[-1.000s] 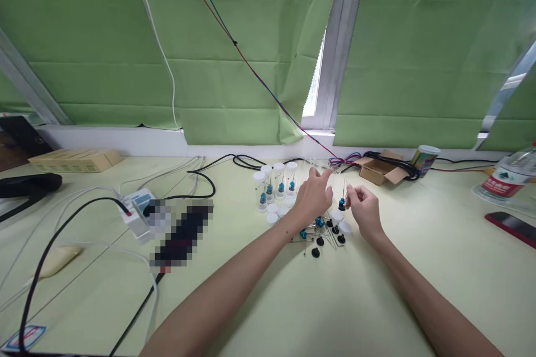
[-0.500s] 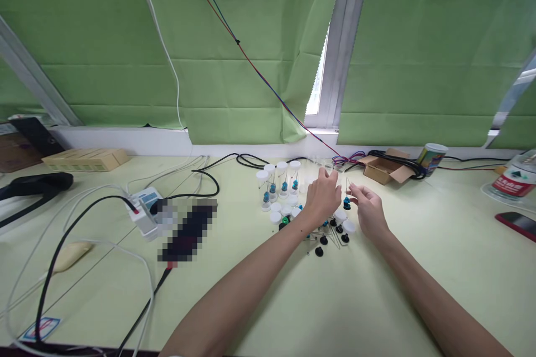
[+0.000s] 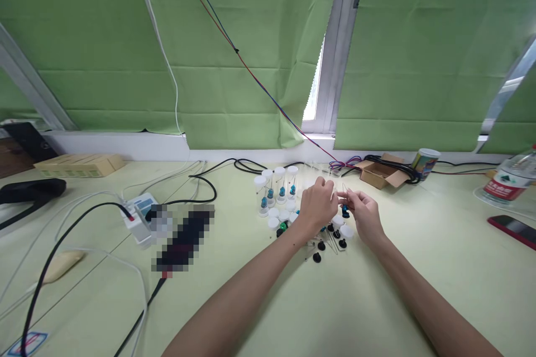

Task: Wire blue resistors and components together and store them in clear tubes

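Observation:
My left hand (image 3: 316, 205) is closed, fingertips pinched on what looks like a small clear tube, hard to make out. It sits close beside my right hand (image 3: 363, 213), which pinches the thin wire lead of a small blue component (image 3: 345, 211) that hangs just below the fingers. Both hands hover over a scatter of loose white caps (image 3: 278, 215), small black parts (image 3: 317, 257), a green part (image 3: 283, 226) and thin wire pins on the pale green table (image 3: 377, 301). Behind them stand several capped clear vials (image 3: 276, 186), each with a blue component inside.
A cardboard box (image 3: 379, 172) full of black cable, a printed can (image 3: 425, 161), a water bottle (image 3: 513, 178) and a red phone (image 3: 513, 229) lie to the right. To the left are a power strip (image 3: 140, 214), looping cables, a tan box (image 3: 79, 164) and a black object (image 3: 29, 189).
My left hand reached back toward the clear tubes by the window ledge, then drew back with fingers closed to meet my right hand. The right hand kept hold of the blue component.

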Available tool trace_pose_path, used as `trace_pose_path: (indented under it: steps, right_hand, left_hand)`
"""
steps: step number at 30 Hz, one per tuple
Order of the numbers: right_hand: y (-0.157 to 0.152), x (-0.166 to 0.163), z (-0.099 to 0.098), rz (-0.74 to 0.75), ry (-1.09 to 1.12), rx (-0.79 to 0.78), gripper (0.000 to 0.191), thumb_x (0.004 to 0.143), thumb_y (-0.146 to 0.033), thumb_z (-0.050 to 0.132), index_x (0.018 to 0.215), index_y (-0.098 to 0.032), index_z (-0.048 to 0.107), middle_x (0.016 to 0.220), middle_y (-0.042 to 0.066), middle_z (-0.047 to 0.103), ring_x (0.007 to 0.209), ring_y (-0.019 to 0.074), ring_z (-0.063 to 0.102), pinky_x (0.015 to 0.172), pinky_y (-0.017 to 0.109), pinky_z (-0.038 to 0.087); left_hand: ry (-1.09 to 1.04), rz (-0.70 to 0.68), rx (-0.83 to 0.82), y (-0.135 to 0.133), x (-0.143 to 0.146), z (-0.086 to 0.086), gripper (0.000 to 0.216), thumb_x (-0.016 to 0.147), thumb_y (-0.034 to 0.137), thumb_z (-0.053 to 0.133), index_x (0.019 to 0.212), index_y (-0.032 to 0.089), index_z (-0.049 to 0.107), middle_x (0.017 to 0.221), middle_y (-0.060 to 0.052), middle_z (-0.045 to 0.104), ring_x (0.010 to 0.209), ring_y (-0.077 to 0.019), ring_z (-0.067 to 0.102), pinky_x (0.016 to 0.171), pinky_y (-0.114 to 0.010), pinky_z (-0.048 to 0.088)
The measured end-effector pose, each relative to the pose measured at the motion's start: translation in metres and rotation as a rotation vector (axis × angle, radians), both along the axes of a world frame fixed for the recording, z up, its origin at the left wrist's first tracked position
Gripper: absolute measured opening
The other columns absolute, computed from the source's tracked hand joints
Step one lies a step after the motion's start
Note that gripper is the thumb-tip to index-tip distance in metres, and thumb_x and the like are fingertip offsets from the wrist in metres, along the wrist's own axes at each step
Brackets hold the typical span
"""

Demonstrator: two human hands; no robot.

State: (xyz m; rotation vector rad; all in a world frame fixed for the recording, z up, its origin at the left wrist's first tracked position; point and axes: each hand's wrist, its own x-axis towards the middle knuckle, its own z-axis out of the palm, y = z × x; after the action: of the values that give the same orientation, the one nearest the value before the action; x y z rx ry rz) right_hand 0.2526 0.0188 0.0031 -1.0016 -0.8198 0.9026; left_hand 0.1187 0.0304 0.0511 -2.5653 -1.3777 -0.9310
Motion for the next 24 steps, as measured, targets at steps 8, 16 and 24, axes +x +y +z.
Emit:
trace_pose_path:
  steps: [8,16,24]
  right_hand:
    - [-0.002,-0.001,0.002,-0.013,-0.035,0.020,0.029,0.073,-0.041,0.073,0.061,-0.018,0.059,0.065,0.002,0.065,0.053,0.0108,0.051,0.051,0.024,0.040]
    - [-0.003,-0.003,0.001,0.036,-0.092,0.033,0.028,0.075,-0.045,0.070,0.067,-0.018,0.066,0.063,0.001,0.059,0.056,0.0135,0.050,0.052,0.026,0.039]
    - [-0.023,-0.020,0.018,0.011,-0.335,0.068,0.028,0.081,-0.045,0.067,0.073,-0.019,0.068,0.062,0.001,0.058,0.063,0.0158,0.053,0.060,0.027,0.042]
  left_hand:
    - [-0.231,-0.138,0.415,-0.028,-0.017,0.032,0.009,0.088,0.022,0.049,0.079,0.019,0.049,0.080,-0.004,0.055,0.069,-0.0147,0.056,0.051,-0.025,0.037]
    - [-0.322,-0.315,0.552,-0.054,-0.067,0.002,0.033,0.084,0.015,0.054,0.112,0.021,0.039,0.088,-0.005,0.059,0.085,-0.0176,0.062,0.061,-0.025,0.051]
    - [-0.423,-0.295,0.524,-0.046,-0.094,-0.029,0.049,0.081,0.014,0.060,0.122,0.023,0.035,0.087,-0.002,0.060,0.070,-0.0128,0.062,0.063,-0.027,0.055]
